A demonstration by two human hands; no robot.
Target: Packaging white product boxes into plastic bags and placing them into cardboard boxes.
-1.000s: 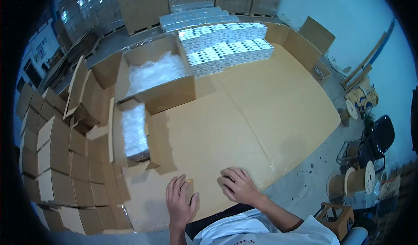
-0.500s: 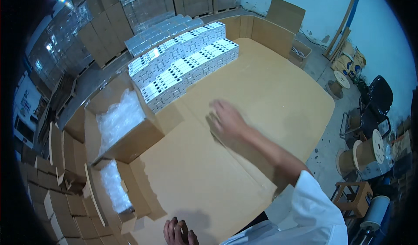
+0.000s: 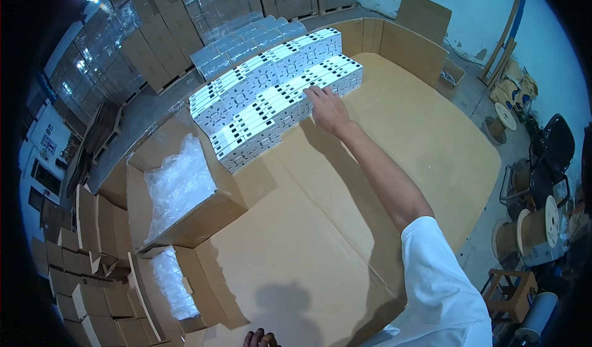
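Note:
My right hand (image 3: 327, 108) reaches far across the cardboard-covered table (image 3: 320, 224) and rests its fingers on the front row of stacked white boxes with black markings (image 3: 277, 103). The fingers lie spread on the top of one box; no box is lifted. My left hand (image 3: 260, 339) shows only as fingertips at the bottom edge, pressed on the near table edge and holding nothing. The white boxes stand in stepped rows at the far side of the table.
A large open carton lined with clear plastic (image 3: 179, 190) sits at the left, a smaller open one (image 3: 172, 282) below it. Folded small cartons (image 3: 74, 273) pile at far left. Wrapped pallets (image 3: 154, 26) stand behind. Cable spools (image 3: 536, 227) and a chair (image 3: 552, 150) are at right.
My right hand has stretched from the near table edge out to the white boxes and now touches them. The view has tilted toward the far side; my left hand stays at the near edge.

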